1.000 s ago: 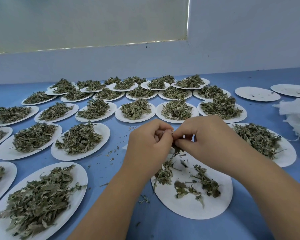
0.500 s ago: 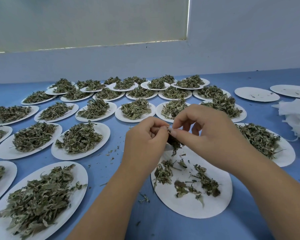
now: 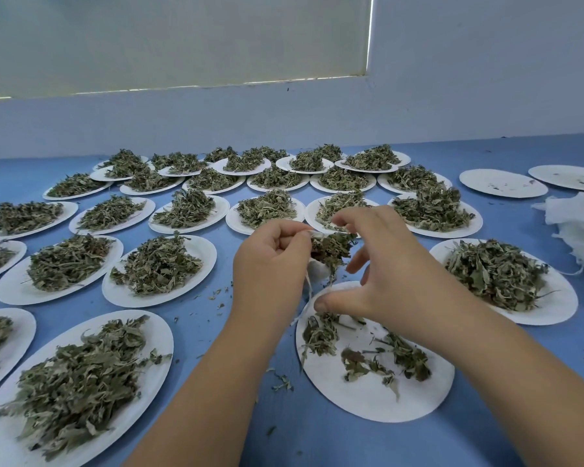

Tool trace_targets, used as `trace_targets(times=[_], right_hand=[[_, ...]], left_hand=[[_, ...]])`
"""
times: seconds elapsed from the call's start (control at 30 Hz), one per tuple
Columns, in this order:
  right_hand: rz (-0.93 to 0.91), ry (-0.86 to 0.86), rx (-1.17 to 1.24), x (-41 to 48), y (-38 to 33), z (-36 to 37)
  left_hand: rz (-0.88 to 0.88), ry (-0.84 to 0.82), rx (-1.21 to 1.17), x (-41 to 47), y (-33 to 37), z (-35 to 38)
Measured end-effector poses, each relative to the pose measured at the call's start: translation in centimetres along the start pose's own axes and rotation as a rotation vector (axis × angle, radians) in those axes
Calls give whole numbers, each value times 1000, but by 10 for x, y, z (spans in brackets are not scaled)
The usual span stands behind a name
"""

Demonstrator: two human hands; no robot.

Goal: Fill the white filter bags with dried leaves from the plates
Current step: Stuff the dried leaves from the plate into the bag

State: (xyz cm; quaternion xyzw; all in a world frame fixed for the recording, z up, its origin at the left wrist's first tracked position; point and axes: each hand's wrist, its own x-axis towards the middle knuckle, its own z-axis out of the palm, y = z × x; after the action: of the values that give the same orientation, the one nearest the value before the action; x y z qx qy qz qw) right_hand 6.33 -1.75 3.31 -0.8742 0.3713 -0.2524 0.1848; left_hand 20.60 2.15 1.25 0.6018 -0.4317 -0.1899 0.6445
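White filter bag | left hand pinches its rim | right hand fingers spread beside it

Body in view: two forearms and two hands, both arms cut off by the lower frame edge. Left forearm and right forearm bare along their whole visible length, skin smooth. Left hand: bare, knuckles rounded. Right hand: bare, fingers fairly short; thumbnail trimmed short, plain
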Motion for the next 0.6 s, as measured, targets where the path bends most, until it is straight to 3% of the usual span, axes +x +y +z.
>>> trace_targets(times=[0.17,0.6], right_hand=[[-44,77,-28,-1,-3,8],[-49,213,189,1,-2,-2]], left_hand=[[10,-6,10,-1,0,1],[106,-54,19,-5,-1,3]])
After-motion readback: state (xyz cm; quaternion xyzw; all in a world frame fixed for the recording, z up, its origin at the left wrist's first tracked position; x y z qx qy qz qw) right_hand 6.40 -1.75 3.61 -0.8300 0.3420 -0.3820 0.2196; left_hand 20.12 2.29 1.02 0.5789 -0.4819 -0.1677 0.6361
